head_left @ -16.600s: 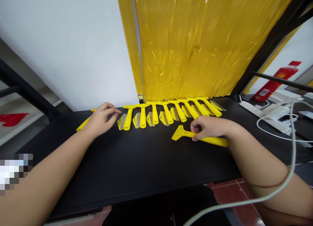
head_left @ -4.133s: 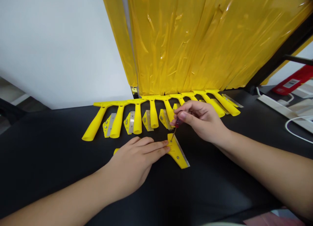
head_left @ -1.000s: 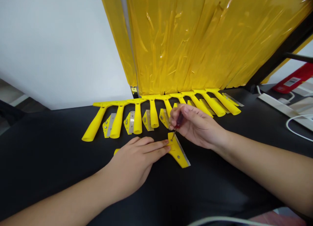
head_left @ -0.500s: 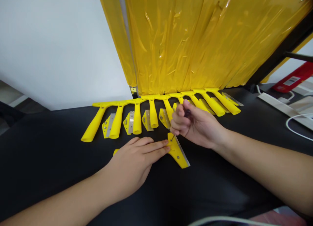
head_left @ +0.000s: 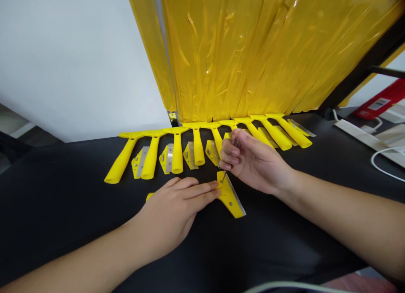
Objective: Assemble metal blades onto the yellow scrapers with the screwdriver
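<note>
A yellow scraper (head_left: 229, 200) with a thin metal blade along one edge lies on the black table. My left hand (head_left: 174, 210) covers its handle and holds it down, two fingers stretched toward the scraper's head; the thumb is hidden. Closed around a screwdriver (head_left: 225, 175), my right hand (head_left: 248, 160) is just above the head. The thin shaft points down at the upper of two screws (head_left: 222, 182); most of the screwdriver's handle is hidden by the fingers. The lower screw (head_left: 230, 204) sits in the same yellow plate.
Behind my hands runs a row of yellow scraper handles (head_left: 122, 161), with several small yellow plates with blades and screws (head_left: 166, 159) among them. A yellow plastic curtain (head_left: 228, 56) and a white panel (head_left: 79, 65) stand behind. At right are a white cable (head_left: 378, 158) and a red package (head_left: 379, 101).
My right hand has turned slightly, its fingers rolling around the screwdriver. The left hand and the scraper stay in place.
</note>
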A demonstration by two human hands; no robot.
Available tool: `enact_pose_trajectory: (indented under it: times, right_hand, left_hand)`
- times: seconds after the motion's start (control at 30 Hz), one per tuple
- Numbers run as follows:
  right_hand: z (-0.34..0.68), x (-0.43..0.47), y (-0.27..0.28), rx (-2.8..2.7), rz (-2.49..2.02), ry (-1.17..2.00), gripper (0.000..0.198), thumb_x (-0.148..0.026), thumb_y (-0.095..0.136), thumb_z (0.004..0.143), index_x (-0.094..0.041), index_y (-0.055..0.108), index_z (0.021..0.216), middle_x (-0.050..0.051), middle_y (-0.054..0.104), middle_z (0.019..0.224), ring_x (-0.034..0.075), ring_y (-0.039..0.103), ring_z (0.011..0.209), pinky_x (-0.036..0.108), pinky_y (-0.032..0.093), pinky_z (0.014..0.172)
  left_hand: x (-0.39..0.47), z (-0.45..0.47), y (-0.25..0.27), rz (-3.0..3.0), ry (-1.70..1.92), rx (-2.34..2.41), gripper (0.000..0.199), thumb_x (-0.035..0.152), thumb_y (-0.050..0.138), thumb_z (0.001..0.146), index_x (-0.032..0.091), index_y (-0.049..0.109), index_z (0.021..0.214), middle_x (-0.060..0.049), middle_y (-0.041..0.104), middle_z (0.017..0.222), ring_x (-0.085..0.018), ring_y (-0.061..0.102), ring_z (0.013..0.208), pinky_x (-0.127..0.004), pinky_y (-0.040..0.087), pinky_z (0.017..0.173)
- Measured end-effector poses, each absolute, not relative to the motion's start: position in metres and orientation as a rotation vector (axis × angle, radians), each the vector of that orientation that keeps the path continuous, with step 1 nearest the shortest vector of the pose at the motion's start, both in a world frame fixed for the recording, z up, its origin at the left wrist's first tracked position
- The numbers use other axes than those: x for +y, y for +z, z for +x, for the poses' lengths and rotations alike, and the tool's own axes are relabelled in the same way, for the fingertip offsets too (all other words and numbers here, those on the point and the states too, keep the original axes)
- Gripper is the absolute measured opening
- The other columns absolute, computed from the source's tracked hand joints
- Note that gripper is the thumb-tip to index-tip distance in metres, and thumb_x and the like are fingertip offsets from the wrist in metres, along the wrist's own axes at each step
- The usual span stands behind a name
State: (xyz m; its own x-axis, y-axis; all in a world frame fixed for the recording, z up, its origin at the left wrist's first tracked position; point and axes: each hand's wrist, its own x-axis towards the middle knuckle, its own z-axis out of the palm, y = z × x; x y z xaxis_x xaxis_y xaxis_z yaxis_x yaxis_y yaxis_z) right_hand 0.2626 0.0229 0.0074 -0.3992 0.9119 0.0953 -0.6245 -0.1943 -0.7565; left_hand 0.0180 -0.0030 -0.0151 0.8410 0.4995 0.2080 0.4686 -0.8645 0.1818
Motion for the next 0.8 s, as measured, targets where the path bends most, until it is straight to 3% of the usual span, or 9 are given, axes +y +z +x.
enact_pose_trajectory:
  times: [0.27,0.47,0.63,0.8]
  right_hand:
    - [0.2621,0.0244,0.0042,-0.925,-0.462,1.789,0.029,-0.037,0.075,0.097,-0.023,0.052,0.085,-0.005,0.046,0.077,0.012,0.041,0.067,0.027,0.045,0.07]
    - [0.261,0.0254,0.0055,-1.063,-0.505,1.745,0.031,-0.046,0.078,0.093,-0.021,0.062,0.084,0.001,0.056,0.088,0.015,0.052,0.077,0.033,0.051,0.077]
    - [0.2591,0.0237,0.0066,-1.005,-0.511,1.812,0.035,-0.056,0.068,0.099,-0.024,0.06,0.087,-0.007,0.034,0.065,0.012,0.031,0.056,0.03,0.047,0.068]
    - [0.2588,0.0245,0.0054,-0.954,-0.448,1.791,0.032,-0.041,0.078,0.094,-0.024,0.052,0.088,-0.005,0.047,0.079,0.013,0.042,0.067,0.03,0.046,0.071]
  left_hand:
    - [-0.0028,0.0187,-0.0125,2.884,0.336,0.773,0.054,0.008,0.045,0.101,0.028,0.062,0.148,0.003,0.065,0.152,-0.022,0.065,0.115,-0.04,0.052,0.098]
    - [-0.0035,0.0183,-0.012,2.878,0.323,0.787,0.053,0.008,0.046,0.101,0.028,0.062,0.147,0.002,0.066,0.15,-0.022,0.065,0.117,-0.04,0.052,0.1]
    - [-0.0026,0.0177,-0.0155,2.869,0.339,0.772,0.055,0.008,0.046,0.101,0.029,0.06,0.149,0.003,0.065,0.151,-0.021,0.064,0.117,-0.04,0.051,0.101]
    - [-0.0028,0.0189,-0.0133,2.876,0.327,0.784,0.053,0.008,0.045,0.101,0.028,0.062,0.147,0.004,0.065,0.151,-0.022,0.064,0.118,-0.041,0.052,0.1]
